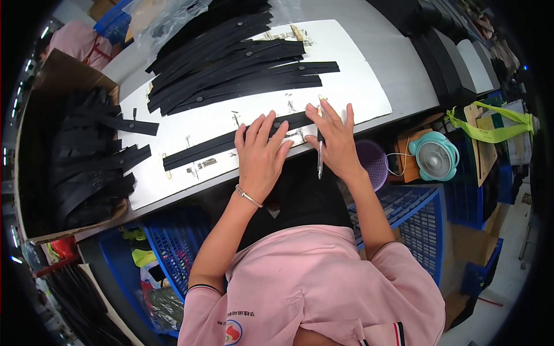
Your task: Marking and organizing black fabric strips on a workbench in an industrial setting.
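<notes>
A long black fabric strip (202,150) lies across the white board (366,86) near the table's front edge. My left hand (259,153) rests flat on it, fingers spread, a bracelet at the wrist. At the strip's right end is my right hand (337,141), its fingers pressing down there. A slim pen (320,161) is held between that hand's thumb and fingers, its tip pointing toward me. Farther back on the board, a layered pile of similar black strips (231,72) lies fanned out, some with small round dark pieces on them.
At the left stands a cardboard box (29,144) with many black strips in it. Clear plastic film (164,26) lies at the back. Right of me are a purple basket (372,164), a turquoise fan (435,157) and blue crates (427,230). Another person in pink (81,43) is at far left.
</notes>
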`<control>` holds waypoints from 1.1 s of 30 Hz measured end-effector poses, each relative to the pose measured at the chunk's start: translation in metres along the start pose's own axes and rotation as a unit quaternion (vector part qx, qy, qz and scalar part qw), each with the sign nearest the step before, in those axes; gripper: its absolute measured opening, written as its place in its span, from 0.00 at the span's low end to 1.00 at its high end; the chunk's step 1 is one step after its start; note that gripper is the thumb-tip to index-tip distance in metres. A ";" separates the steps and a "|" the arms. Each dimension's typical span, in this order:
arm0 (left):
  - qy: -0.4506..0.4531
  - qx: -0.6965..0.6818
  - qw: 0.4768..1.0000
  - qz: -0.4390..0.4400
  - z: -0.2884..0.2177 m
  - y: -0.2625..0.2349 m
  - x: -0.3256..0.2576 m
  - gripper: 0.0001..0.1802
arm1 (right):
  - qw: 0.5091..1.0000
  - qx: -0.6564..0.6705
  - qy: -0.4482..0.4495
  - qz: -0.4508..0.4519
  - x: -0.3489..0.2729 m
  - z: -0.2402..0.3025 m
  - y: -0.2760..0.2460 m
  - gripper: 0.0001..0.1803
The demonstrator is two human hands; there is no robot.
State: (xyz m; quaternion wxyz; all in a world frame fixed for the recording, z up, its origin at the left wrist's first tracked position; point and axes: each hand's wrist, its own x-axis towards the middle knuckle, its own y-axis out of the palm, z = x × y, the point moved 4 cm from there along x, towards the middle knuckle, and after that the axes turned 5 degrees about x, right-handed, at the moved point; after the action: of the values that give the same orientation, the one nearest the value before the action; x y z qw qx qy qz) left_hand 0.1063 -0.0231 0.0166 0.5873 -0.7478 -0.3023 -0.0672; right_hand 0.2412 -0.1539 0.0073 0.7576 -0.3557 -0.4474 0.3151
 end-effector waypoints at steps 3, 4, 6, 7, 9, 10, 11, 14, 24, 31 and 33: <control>-0.019 -0.052 0.998 -0.035 0.000 0.009 0.010 0.15 | 1.000 0.008 0.011 -0.001 0.000 -0.008 -0.003 0.35; -0.038 -0.088 0.994 -0.052 0.002 0.011 0.013 0.11 | 1.000 0.014 0.020 0.000 -0.001 -0.011 -0.004 0.35; -0.061 -0.115 0.990 -0.060 0.002 0.015 0.019 0.09 | 0.999 0.021 0.031 0.000 -0.002 -0.013 -0.005 0.35; -0.088 -0.145 0.983 -0.070 0.003 0.017 0.021 0.07 | 0.999 0.032 0.037 0.002 -0.002 -0.013 -0.005 0.34; -0.096 -0.137 0.983 -0.078 0.001 0.018 0.023 0.06 | 0.998 0.043 0.044 0.004 -0.001 -0.013 -0.006 0.33; -0.103 -0.127 0.982 -0.091 0.001 0.017 0.024 0.05 | 0.998 0.052 0.047 0.003 0.000 -0.012 -0.008 0.32; -0.105 -0.128 0.982 -0.086 0.001 0.017 0.024 0.05 | 0.997 0.060 0.049 0.002 0.003 -0.010 -0.010 0.31; -0.094 -0.110 0.986 -0.086 -0.001 0.016 0.024 0.06 | 0.998 0.047 0.046 -0.014 0.013 -0.005 -0.021 0.30; -0.069 -0.061 0.992 -0.085 -0.007 0.014 0.024 0.08 | 0.902 0.391 0.175 -0.050 0.050 -0.015 0.006 0.10; -0.076 -0.064 0.992 -0.082 -0.007 0.014 0.024 0.08 | 0.925 0.347 0.153 -0.025 0.050 -0.012 0.015 0.11; -0.073 -0.065 0.992 -0.085 -0.006 0.013 0.024 0.09 | 0.935 0.325 0.143 -0.025 0.052 -0.010 0.015 0.11</control>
State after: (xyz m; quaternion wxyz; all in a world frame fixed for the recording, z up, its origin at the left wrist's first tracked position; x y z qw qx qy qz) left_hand 0.1345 -0.0216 0.0183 0.5060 -0.7590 -0.4014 -0.0819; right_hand 0.2685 -0.1070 0.0154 0.8954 -0.1199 -0.2164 0.3702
